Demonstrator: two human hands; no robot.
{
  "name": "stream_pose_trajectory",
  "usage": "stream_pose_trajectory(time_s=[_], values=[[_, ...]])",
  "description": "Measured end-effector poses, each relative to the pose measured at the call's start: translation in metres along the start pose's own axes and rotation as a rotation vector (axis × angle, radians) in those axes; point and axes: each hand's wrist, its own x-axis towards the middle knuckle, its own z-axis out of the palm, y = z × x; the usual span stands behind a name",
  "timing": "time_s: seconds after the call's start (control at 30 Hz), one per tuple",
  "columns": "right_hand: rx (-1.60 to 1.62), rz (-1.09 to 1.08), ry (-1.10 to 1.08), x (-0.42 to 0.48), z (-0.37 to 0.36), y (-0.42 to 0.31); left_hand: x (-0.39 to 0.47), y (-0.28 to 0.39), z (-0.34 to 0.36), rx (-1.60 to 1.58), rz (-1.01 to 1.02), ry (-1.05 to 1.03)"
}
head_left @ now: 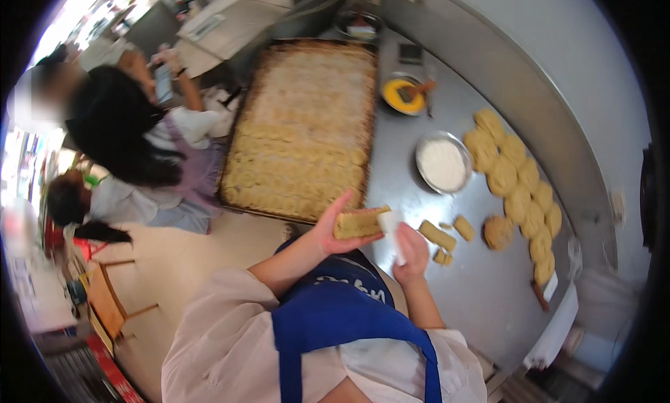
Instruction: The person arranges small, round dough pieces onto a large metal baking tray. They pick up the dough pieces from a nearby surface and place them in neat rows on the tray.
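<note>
My left hand (332, 230) holds a rectangular wooden mould (358, 225), apparently with a pattern inside, over the table's front edge. Closed around a white flat scraper (391, 230), my right hand (412, 252) is at the mould's right end; the scraper is blurred. Behind them lies a large baking tray (237, 136) with rows of pale yellow dough pieces in its near half. Dough pieces (437, 235) lie right of my right hand, beside a round brownish ball (498, 233). Farther right is a long cluster of smooth dough balls (518, 201).
A metal bowl of white flour-like powder (444, 162) and a bowl of yellow liquid with a brush (403, 94) stand on the metal table (471, 293). A wooden stick (540, 297) lies near its right edge. Several people (125, 125) are left of the tray; a wooden chair (107, 301) stands below them.
</note>
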Motion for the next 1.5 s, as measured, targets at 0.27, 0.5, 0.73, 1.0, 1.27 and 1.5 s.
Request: stream_pose_trajectory(time_s=[0.27, 0.5, 0.73, 1.0, 1.27, 1.5], values=[[0.568, 0.682, -0.496, 0.040, 0.043, -0.029, -0.082, 0.040, -0.001, 0.031, 0.035, -0.032], [1.142, 0.895, -0.574, 0.085, 0.113, -0.101, -0.158, 0.106, -0.030, -0.086, -0.090, -0.107], [1.010, 0.842, -0.550, 0.100, 0.168, -0.147, -0.201, 0.169, -0.041, 0.075, -0.208, -0.282], [0.968, 0.916, -0.520, 0.121, 0.197, -0.159, -0.203, 0.204, -0.047, 0.058, -0.222, -0.106], [0.573, 0.721, -0.920, 0.178, 0.227, -0.101, -0.172, 0.210, -0.049, 0.221, 0.108, 0.148], [0.403, 0.704, -0.522, 0.199, 0.278, -0.005, -0.181, 0.228, -0.013, 0.024, 0.091, 0.334]])
